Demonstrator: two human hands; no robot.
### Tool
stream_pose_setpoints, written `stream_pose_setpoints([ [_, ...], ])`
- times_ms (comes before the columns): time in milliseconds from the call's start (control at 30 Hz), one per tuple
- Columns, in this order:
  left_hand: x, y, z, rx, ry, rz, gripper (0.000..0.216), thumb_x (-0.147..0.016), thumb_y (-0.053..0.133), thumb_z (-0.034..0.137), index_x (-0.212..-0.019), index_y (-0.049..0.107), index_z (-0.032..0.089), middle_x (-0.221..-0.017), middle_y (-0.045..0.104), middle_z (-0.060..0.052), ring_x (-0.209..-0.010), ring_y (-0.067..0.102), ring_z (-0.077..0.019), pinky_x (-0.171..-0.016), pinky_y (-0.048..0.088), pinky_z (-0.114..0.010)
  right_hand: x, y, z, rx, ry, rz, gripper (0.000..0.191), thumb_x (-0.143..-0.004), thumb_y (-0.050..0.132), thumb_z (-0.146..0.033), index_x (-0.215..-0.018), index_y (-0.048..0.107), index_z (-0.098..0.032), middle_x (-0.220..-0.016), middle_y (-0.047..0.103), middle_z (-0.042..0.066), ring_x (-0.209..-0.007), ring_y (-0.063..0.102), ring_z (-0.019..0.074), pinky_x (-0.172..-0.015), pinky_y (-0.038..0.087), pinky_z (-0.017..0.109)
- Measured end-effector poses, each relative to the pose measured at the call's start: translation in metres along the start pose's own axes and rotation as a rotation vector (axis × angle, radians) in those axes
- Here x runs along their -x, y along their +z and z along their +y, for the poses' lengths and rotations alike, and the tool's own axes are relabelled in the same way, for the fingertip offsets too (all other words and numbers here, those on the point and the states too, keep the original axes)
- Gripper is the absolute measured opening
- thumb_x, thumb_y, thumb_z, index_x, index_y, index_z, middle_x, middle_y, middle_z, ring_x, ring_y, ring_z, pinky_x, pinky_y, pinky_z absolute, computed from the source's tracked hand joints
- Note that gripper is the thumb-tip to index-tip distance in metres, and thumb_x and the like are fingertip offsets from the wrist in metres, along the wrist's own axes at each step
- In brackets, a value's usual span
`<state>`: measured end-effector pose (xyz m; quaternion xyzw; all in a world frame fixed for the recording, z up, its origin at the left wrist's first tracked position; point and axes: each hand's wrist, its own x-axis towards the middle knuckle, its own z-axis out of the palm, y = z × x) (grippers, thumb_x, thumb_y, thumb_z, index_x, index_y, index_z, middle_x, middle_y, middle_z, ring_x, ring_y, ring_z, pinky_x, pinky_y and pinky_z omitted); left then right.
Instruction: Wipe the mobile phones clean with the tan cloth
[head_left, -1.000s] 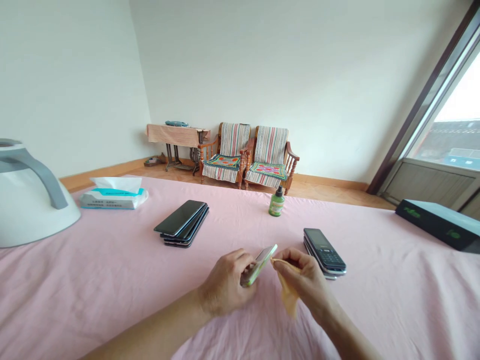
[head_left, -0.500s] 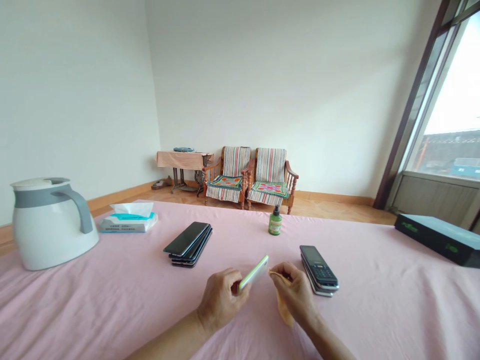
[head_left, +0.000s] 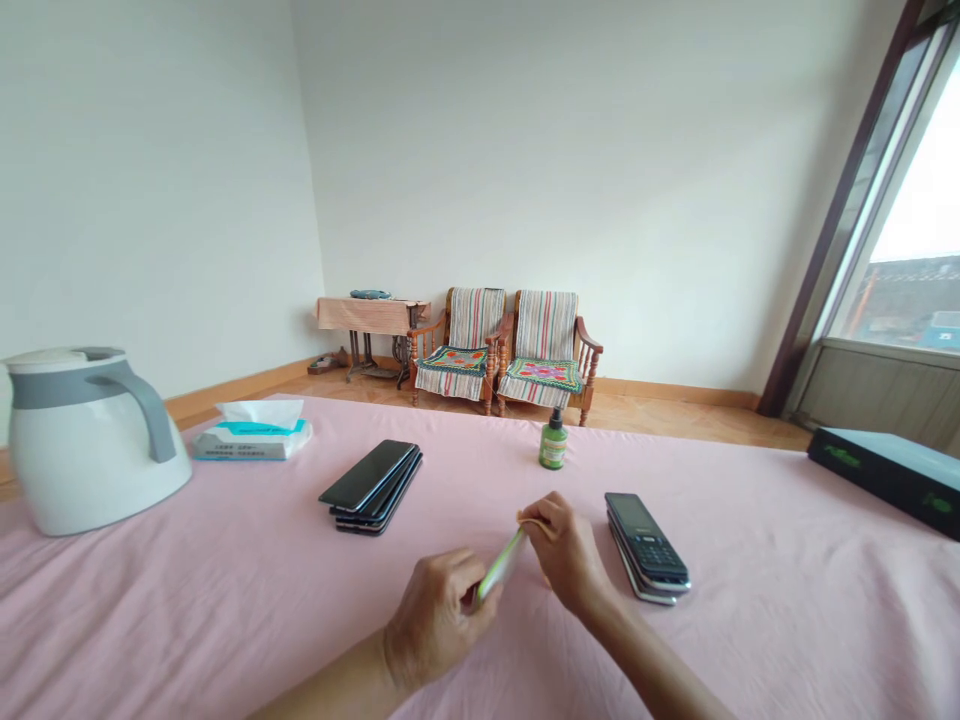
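My left hand [head_left: 435, 620] is closed round a slim phone with a light green edge [head_left: 501, 565], held on edge above the pink tablecloth [head_left: 225, 600]. My right hand [head_left: 566, 550] pinches a small yellowish cloth against the phone's far end; the cloth is almost wholly hidden by the fingers. A stack of keypad phones [head_left: 646, 545] lies just right of my right hand. A stack of dark smartphones [head_left: 371, 485] lies further left. A small green spray bottle [head_left: 553, 440] stands behind.
A white kettle with a grey handle [head_left: 82, 440] stands at the left, a tissue pack [head_left: 255, 432] beside it. A dark box [head_left: 885, 470] lies at the far right. Two wooden armchairs [head_left: 506, 350] and a small side table stand by the far wall.
My right hand has moved up against the phone's far end, hiding the cloth that hung below it. The phone has turned more edge-on. The camera has lifted, bringing the kettle fully into view.
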<state>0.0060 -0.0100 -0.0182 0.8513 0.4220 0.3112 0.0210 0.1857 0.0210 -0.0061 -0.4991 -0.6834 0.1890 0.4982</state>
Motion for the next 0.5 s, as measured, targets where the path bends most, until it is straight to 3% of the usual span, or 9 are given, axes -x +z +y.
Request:
stream_pose_setpoints([
  [233, 0.000, -0.002, -0.002, 0.000, 0.020, -0.043, 0.024, -0.081, 0.050, 0.022, -0.059, 0.043, 0.020, -0.056, 0.051, 0.002, -0.053, 0.052, -0.0125, -0.051, 0.032, -0.023, 0.031, 0.007, -0.026, -0.051, -0.103, -0.104, 0.020, -0.081, 0.048, -0.010, -0.073, 0.064, -0.018, -0.075, 0.059, 0.003, -0.069, 0.058, 0.0137, -0.063, 0.044, 0.022],
  [500, -0.004, 0.001, -0.010, -0.103, 0.034, -0.116, 0.019, -0.077, 0.053, 0.019, -0.059, 0.047, 0.020, -0.056, 0.055, 0.002, -0.053, 0.055, -0.0129, -0.051, 0.031, -0.025, 0.006, 0.001, -0.012, 0.050, -0.020, -0.057, 0.017, -0.080, 0.049, -0.008, -0.077, 0.064, -0.016, -0.075, 0.060, 0.004, -0.068, 0.059, 0.0149, -0.063, 0.042, 0.023],
])
